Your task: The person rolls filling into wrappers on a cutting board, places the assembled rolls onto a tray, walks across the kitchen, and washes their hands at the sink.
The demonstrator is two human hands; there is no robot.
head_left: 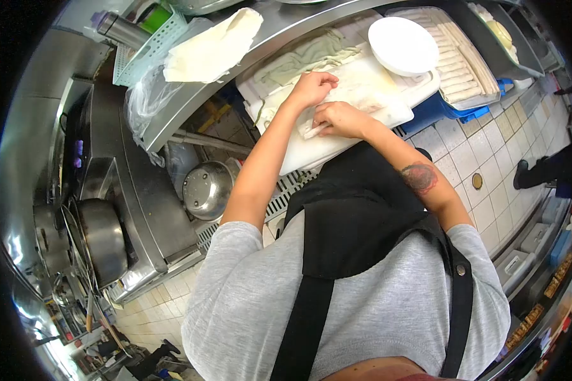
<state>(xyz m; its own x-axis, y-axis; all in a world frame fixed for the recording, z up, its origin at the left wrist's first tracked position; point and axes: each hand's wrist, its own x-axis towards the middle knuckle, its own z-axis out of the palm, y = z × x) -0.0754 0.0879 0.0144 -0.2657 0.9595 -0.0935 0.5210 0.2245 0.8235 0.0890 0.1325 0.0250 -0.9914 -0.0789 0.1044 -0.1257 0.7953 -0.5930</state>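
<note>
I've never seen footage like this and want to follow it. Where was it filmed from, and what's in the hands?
No machine here: these are a person's bare hands, seen by one head-worn camera looking down. Over a white board, the right hand pinches a whitish piece; the left hand is beside it, holding nothing I can make out. A greenish cloth-like sheet lies beyond; a white bowl is at upper right, near a tray of pale rolls.

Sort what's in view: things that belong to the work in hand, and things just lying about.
Likely in the work:
small white piece at the right hand
white cutting board
white bowl
long pale rolls

Apparently just lying about:
mint plastic basket
steel tumbler
stockpot
</note>
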